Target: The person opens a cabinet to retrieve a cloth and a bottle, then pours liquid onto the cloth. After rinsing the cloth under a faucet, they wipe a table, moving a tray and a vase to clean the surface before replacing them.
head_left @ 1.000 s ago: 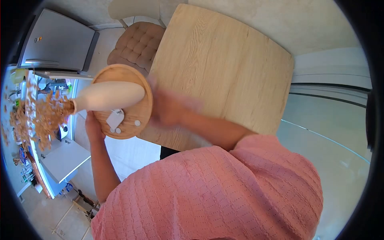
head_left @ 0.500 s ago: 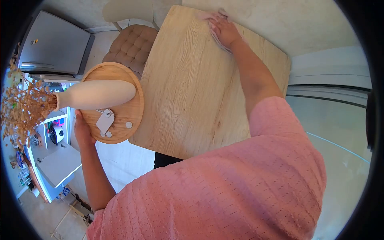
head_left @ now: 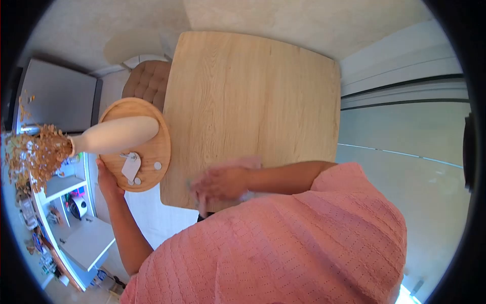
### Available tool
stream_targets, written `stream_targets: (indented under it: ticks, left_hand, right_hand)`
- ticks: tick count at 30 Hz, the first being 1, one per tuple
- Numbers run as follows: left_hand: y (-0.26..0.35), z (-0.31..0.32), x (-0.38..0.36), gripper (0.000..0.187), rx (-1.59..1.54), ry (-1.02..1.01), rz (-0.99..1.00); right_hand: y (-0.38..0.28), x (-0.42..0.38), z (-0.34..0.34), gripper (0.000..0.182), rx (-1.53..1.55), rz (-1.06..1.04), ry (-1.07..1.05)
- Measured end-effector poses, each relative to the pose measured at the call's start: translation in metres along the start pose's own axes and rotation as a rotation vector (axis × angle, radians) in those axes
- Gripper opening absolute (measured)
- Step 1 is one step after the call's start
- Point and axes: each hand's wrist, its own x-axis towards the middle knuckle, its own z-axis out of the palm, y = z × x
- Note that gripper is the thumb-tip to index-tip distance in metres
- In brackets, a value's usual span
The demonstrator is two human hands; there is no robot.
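My left hand (head_left: 108, 180) grips the near-left rim of a round wooden tray (head_left: 165, 162), holding it beside the table's left edge. On the tray stands a tall cream vase (head_left: 119, 135) with dried flowers (head_left: 43, 147) in its neck. Near the vase lie a pale flat tag-like piece (head_left: 131, 168) with small metal parts and a few small white discs (head_left: 158, 165). My right hand (head_left: 223, 183), smeared by motion, presses a pinkish cloth (head_left: 248, 162) onto the wooden table (head_left: 253, 96) near its front edge. Part of the cloth is hidden under the hand.
A chair with a brown tufted cushion (head_left: 147, 81) stands at the table's left side. Farther left are a grey fridge (head_left: 61, 93) and white shelving (head_left: 76, 240) with an open door. Wall borders the table's far side; a pale glossy panel (head_left: 400, 142) rises to the right.
My right hand has swept the cloth from the table's far edge back to the near edge. The tray stays in my left hand, while the whole view has shifted slightly.
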Motion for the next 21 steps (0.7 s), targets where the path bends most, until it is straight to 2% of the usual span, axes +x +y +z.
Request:
stream_targets:
  ticks: [1,3,5,7,8,10,12,13,14,15,17,19,20,21]
  left_hand:
    - [0.003,0.004,-0.003,0.055,-0.01,0.024,0.0]
    - [0.006,0.004,-0.002,0.054,-0.01,0.041,-0.005]
    - [0.005,0.0,0.001,0.055,0.014,0.002,-0.058]
    - [0.01,0.006,0.001,0.056,0.022,-0.02,-0.081]
    - [0.013,0.009,-0.001,0.057,0.004,-0.055,-0.056]
    - [0.019,0.016,-0.005,0.059,-0.017,-0.079,-0.031]
    - [0.012,0.007,0.007,0.059,-0.013,-0.117,-0.061]
    - [0.01,0.004,0.014,0.06,-0.014,-0.142,-0.079]
    - [0.011,0.006,0.015,0.06,-0.012,-0.154,-0.079]
    - [0.012,0.01,0.014,0.06,0.005,-0.139,-0.074]
    - [0.021,0.017,0.009,0.059,0.022,-0.146,-0.064]
    - [0.025,0.02,0.015,0.059,0.006,-0.276,-0.044]
    - [0.025,0.023,0.02,0.059,0.006,-0.295,-0.042]
    - [0.026,0.025,0.024,0.059,0.006,-0.312,-0.033]
  right_hand:
    - [0.015,0.005,-0.013,0.044,0.098,0.136,0.146]
    - [0.05,0.027,-0.077,0.044,0.057,0.298,0.15]
    - [0.09,0.053,-0.078,0.04,-0.231,0.454,0.442]
    - [0.114,0.066,-0.097,0.037,-0.135,0.666,0.636]
    - [0.119,0.056,-0.11,0.037,-0.146,0.686,0.644]
    - [0.124,0.031,-0.139,0.035,-0.15,0.867,0.814]
    - [0.112,-0.031,-0.169,0.036,-0.21,1.032,0.803]
    - [0.123,-0.067,-0.16,0.037,-0.355,1.097,0.975]
    - [0.112,-0.107,-0.167,0.037,-0.424,1.174,0.958]
    - [0.114,-0.15,-0.16,0.036,-0.645,1.254,0.879]
    - [0.092,-0.215,-0.158,0.038,-0.77,1.489,0.797]
    - [0.078,-0.224,-0.148,0.04,-0.861,1.532,0.74]
    - [0.072,-0.217,-0.144,0.042,-0.934,1.549,0.681]
    - [0.071,-0.191,-0.135,0.044,-0.991,1.57,0.714]
